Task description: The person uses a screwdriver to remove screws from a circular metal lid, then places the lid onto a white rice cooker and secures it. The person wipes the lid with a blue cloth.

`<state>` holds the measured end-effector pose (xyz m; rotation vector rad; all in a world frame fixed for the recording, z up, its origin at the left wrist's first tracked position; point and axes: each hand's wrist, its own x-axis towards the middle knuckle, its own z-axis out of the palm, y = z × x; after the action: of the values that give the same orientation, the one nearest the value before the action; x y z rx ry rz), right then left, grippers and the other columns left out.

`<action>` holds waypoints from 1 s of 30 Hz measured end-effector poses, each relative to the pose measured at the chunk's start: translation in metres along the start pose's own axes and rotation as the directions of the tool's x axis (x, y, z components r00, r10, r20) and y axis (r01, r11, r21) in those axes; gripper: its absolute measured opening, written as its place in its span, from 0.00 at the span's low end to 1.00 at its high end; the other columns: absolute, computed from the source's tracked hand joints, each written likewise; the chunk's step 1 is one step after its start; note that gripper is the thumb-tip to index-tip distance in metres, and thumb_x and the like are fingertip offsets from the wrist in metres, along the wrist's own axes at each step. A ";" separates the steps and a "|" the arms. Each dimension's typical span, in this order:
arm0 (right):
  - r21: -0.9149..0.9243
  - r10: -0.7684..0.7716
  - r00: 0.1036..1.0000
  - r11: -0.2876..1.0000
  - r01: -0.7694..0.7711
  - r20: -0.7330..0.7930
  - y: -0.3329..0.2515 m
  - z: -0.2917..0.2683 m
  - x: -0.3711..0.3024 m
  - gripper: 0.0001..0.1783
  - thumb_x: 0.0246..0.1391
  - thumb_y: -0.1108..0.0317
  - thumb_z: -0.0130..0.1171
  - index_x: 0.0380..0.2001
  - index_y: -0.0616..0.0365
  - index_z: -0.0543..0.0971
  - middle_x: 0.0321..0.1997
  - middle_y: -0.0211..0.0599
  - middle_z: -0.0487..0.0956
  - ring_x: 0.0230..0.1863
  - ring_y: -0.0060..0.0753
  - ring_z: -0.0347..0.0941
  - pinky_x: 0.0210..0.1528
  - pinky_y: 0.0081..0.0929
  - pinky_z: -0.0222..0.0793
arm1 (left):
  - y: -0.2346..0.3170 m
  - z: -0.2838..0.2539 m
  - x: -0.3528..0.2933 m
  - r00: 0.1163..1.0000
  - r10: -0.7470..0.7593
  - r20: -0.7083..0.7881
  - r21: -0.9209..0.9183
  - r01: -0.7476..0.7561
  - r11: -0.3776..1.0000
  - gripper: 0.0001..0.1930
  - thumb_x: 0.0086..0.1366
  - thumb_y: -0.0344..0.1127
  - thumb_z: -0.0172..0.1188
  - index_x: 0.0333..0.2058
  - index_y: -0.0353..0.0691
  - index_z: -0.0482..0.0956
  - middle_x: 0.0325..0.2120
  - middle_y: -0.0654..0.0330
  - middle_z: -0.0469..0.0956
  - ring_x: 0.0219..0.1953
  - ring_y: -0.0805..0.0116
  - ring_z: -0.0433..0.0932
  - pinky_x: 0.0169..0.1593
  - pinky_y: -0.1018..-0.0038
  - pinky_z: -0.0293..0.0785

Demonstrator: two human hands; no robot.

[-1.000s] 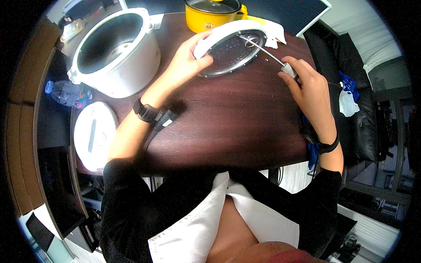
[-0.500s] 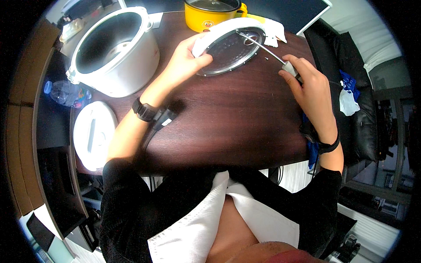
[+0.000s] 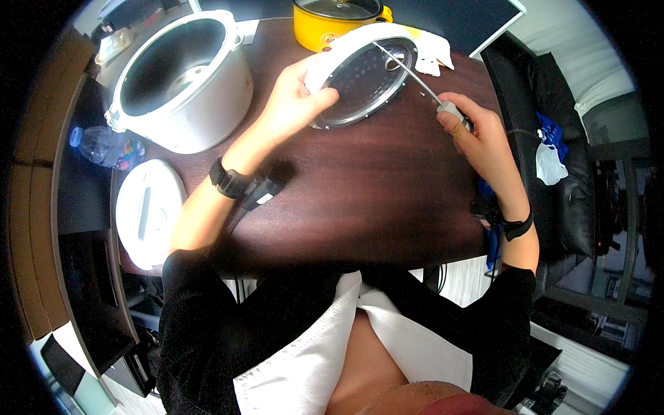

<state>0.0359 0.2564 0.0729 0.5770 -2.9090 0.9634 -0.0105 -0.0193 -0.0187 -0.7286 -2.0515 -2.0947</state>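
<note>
White lid (image 3: 360,86), far side hidden

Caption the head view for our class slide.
Left hand holds a round white-rimmed part; right hand points a screwdriver at it.

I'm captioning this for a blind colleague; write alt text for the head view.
The left hand holds a round, white-rimmed disc with a dark face; the right hand holds a grey-handled metal screwdriver slanting across it. On the dark brown table stand an open white cylindrical cooker and a yellow pot.
</note>
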 end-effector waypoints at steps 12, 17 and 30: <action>0.796 0.095 0.889 0.411 -0.444 0.447 -0.007 0.032 -0.004 0.21 0.65 0.54 0.46 0.48 0.62 0.71 0.26 0.25 0.68 0.16 0.13 0.61 0.12 0.13 0.53 | 0.007 0.006 0.000 0.996 0.051 -0.073 0.116 -0.042 0.992 0.23 0.52 0.25 0.57 0.50 0.35 0.73 0.24 0.75 0.67 0.26 0.86 0.63 0.30 0.86 0.60; 0.781 0.114 0.860 0.373 -0.501 0.498 -0.010 0.019 -0.001 0.20 0.63 0.55 0.50 0.46 0.62 0.73 0.25 0.25 0.69 0.17 0.14 0.62 0.14 0.14 0.54 | 0.012 0.001 0.003 0.995 0.061 -0.081 0.209 -0.042 0.977 0.22 0.53 0.25 0.56 0.49 0.35 0.73 0.25 0.74 0.69 0.27 0.86 0.64 0.32 0.86 0.62; -0.346 -0.365 0.915 0.892 0.290 -0.172 0.005 -0.003 0.004 0.16 0.51 0.65 0.63 0.42 0.60 0.76 0.36 0.47 0.79 0.34 0.50 0.77 0.34 0.35 0.73 | 0.016 -0.015 0.011 1.000 0.001 -0.007 0.128 0.000 0.992 0.22 0.53 0.24 0.56 0.50 0.33 0.73 0.26 0.75 0.68 0.29 0.86 0.64 0.34 0.87 0.61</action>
<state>0.0303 0.2604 0.0725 0.8345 -2.5608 0.4739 -0.0175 -0.0323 0.0006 -0.7005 -2.1580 -1.9402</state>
